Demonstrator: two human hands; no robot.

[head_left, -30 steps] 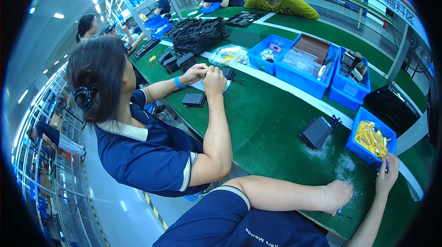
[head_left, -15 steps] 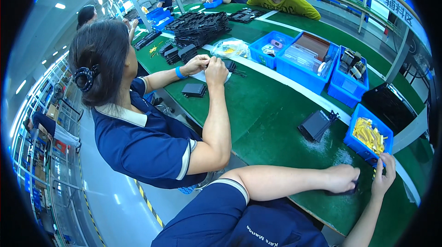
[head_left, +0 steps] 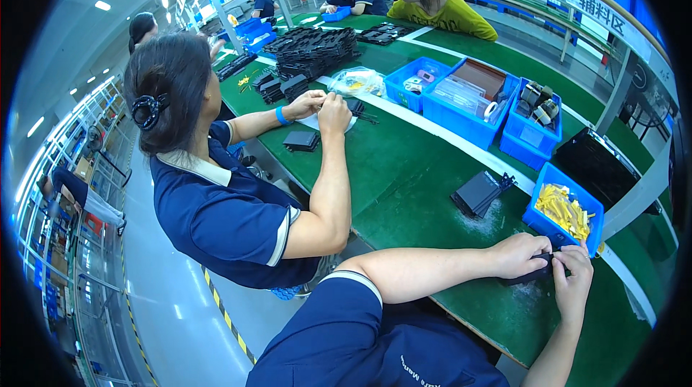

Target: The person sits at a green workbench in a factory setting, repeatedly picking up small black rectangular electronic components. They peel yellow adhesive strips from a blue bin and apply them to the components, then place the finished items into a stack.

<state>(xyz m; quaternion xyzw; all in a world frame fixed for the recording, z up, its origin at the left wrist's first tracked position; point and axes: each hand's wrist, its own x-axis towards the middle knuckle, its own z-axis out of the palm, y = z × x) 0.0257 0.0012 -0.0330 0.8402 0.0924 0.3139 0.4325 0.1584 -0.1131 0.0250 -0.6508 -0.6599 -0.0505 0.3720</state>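
Note:
My left hand is closed on a flat black part, which shows beneath its fingers just above the green table. Right beside it, my right hand is pinched at the part's near end; what lies between its fingertips is hidden. A blue bin of yellow strips stands just beyond my right hand. To the left of that bin, a stack of flat black parts with thin arms lies on the table.
Blue bins with assorted items line the white strip beyond. A black panel leans by a white post at the right. On my left a co-worker handles something small, near a large black pile and a clear bag.
My right hand has come away from the bin of yellow strips to meet my left hand. My left hand has shifted up and left with the black part.

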